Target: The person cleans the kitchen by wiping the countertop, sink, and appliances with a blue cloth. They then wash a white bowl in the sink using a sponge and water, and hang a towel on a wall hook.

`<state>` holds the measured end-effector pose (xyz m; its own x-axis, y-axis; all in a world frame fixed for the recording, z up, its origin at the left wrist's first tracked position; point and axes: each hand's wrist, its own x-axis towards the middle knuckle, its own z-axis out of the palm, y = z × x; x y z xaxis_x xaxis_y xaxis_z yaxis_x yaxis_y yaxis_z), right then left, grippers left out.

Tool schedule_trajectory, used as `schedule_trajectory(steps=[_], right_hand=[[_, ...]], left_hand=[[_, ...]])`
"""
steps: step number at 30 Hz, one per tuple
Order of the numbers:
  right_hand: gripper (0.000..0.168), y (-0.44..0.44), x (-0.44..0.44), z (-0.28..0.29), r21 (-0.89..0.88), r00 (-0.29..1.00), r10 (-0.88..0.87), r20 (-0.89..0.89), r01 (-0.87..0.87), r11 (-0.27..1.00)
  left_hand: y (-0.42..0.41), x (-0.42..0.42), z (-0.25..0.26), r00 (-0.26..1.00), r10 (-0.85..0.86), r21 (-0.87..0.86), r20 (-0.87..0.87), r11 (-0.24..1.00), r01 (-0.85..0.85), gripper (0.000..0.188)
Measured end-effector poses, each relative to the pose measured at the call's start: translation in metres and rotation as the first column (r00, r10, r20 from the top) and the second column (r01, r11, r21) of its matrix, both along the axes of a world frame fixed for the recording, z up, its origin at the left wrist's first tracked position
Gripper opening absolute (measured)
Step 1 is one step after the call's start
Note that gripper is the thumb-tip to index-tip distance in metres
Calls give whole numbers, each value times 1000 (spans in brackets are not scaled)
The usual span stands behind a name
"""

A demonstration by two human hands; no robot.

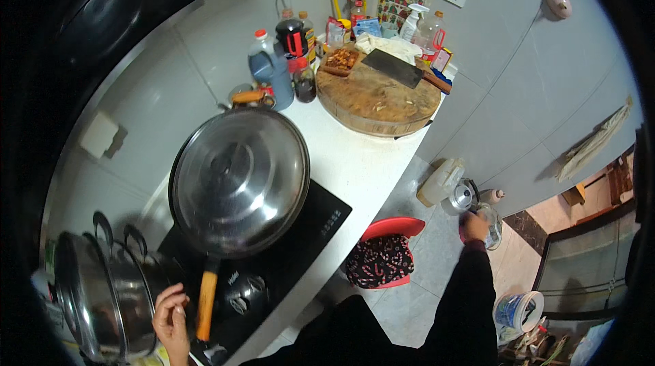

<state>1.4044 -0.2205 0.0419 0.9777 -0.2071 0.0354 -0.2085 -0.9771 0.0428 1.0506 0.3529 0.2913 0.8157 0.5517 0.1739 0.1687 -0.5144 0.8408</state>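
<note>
My left hand (171, 317) is raised with its fingers loosely bent and nothing visible in it. It is between the stacked steel steamer pot (135, 284) and the wooden handle (206, 304) of a wok. A domed steel lid (240, 179) covers the wok, which sits on a black glass cooktop (320, 230). Far to the right, my right hand (476, 227) reaches low beside a steel kettle (459, 198) and a clear container (492, 228). Something dark reddish shows at its fingers; blur hides whether it is gripped.
A cleaver (394, 66) and a small dish of chopped food (342, 60) lie on a round wooden chopping block (378, 105). Sauce bottles (274, 72) crowd the wall side. A red chair (394, 228) with a patterned cushion (381, 262) and a white bucket (517, 310) occupy the floor.
</note>
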Motion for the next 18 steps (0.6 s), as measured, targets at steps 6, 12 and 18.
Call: schedule_trajectory(steps=[6,12,18], right_hand=[[9,-135,-107,-32,466,986,-93,136,19,885],[18,-7,-111,-10,499,865,351,358,-495,711],[34,255,-252,105,457,307,877,371,-882,115]], left_hand=[[-42,-53,-10,981,99,-145,169,987,-74,13],[-109,-138,-31,963,195,-227,187,962,-151,15],[-170,-208,-68,969,231,-274,91,941,-199,14]])
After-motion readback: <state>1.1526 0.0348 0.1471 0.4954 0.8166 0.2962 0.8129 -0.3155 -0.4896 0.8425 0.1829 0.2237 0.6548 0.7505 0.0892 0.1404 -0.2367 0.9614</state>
